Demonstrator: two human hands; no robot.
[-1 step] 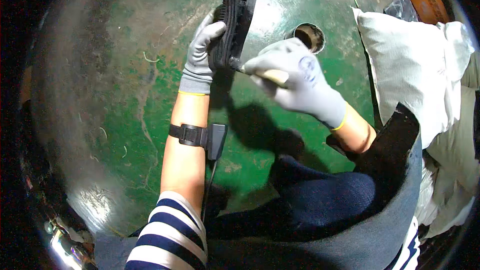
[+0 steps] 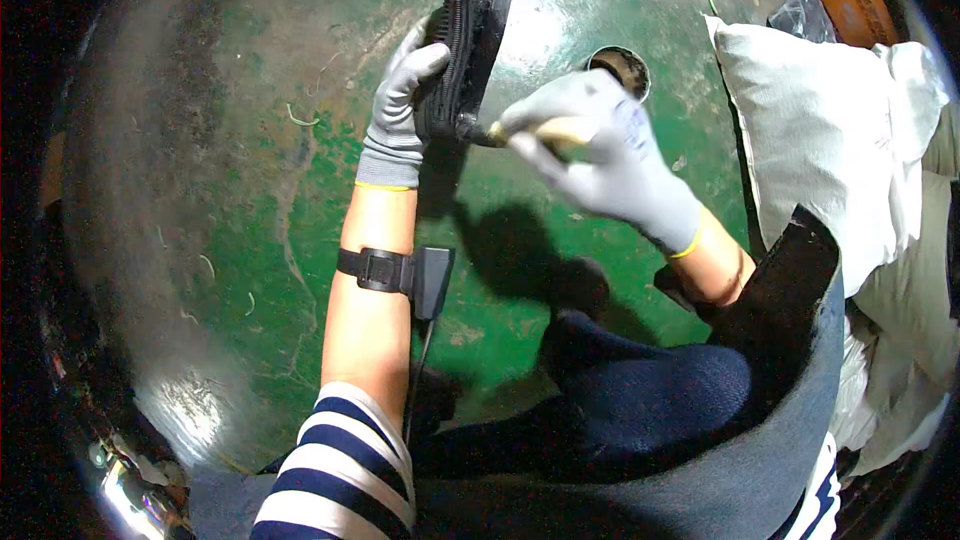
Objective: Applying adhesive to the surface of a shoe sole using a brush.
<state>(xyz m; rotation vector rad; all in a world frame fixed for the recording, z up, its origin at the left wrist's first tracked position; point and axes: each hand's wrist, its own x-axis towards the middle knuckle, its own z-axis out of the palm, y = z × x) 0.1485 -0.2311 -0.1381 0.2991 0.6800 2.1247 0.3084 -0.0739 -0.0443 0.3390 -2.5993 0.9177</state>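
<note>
Head view: left hand [image 2: 400, 105] clamped shoe [image 2: 468, 30] sole-up to steady it; right hand [image 2: 600, 145] pinched brush [image 2: 545, 130] against sole.

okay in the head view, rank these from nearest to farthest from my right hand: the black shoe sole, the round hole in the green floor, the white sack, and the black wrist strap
1. Black shoe sole: just left of the right hand, met by its brush.
2. Round hole: just above the hand.
3. Black wrist strap and white sack: strap lower left, sack at right; too close to call.
</note>
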